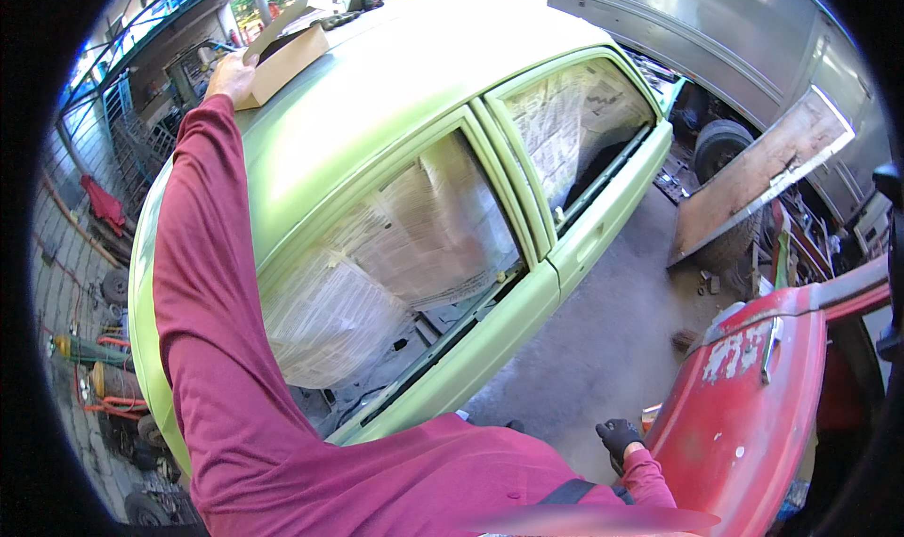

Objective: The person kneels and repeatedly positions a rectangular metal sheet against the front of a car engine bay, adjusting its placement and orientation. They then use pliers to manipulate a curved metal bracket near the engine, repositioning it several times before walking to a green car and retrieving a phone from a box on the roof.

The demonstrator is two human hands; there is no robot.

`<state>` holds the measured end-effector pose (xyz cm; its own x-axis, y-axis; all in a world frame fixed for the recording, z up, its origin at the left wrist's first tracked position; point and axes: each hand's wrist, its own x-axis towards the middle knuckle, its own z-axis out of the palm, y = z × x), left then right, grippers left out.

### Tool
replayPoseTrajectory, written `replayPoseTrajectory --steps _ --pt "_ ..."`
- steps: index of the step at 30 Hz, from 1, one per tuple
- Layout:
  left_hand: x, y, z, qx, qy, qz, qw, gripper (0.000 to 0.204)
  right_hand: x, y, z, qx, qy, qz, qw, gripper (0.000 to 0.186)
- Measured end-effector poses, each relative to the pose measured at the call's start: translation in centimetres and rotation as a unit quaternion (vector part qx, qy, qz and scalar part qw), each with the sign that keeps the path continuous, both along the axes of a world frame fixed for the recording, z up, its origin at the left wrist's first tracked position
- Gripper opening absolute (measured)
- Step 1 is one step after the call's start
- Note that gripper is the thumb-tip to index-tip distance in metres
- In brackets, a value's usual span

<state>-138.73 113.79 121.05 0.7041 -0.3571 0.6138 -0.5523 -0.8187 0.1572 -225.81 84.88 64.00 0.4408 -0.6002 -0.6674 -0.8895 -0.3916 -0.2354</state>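
Observation:
My left arm stretches across the light green car [377, 66]. My bare left hand [232, 77] grips the near-left side of an open cardboard box [287, 64], which rests on the far-left part of the roof with a flap raised. What lies inside the box looks dark and cannot be made out. Low on the right, my right hand [618, 440], in a black glove, hangs beside a red car body [744, 396]. Its fingers are curled, and anything inside them is hidden. Newspaper sheets [414, 226] cover the green car's window openings from within.
A narrow concrete floor [584, 320] separates the green and red bodies. At right, a worn flat panel [763, 174] leans near wheels [723, 149] and scrap. Behind it stands a large grey metal-sided body [697, 19]. Hoses, a green cylinder [85, 350] and wheels line the left side.

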Motion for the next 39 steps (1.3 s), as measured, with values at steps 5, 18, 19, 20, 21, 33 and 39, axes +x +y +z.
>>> replayPoseTrajectory --steps 5,18,19,20,21,33,39 --pt "-4.8 8.7 -0.2 -0.112 0.069 -0.146 0.980 0.045 1.4 -0.7 -1.3 -0.097 -0.073 0.057 0.991 0.050" --pt "-19.6 27.2 -6.1 -0.568 0.215 -0.340 0.718 0.030 14.6 -2.6 8.3 0.085 -0.247 0.043 0.964 0.036" --pt "-20.0 28.0 -6.5 -0.581 0.207 -0.346 0.706 0.029 16.2 -2.4 10.2 0.084 -0.266 0.063 0.958 0.035" --pt "-20.2 28.8 -6.8 -0.605 0.196 -0.329 0.698 0.033 17.8 -2.0 12.1 0.086 -0.278 0.074 0.954 0.033" --pt "-20.5 29.4 -7.4 -0.624 0.185 -0.304 0.696 0.037 19.3 -1.7 14.0 0.092 -0.287 0.079 0.950 0.031" --pt "-27.2 27.7 -7.0 -0.191 -0.425 0.157 0.871 0.068 24.8 2.6 20.9 0.153 -0.263 0.175 0.936 0.029" --pt "-22.4 20.0 0.0 0.007 0.152 -0.109 0.982 0.035 25.3 2.6 19.5 0.155 -0.242 0.177 0.941 0.032"
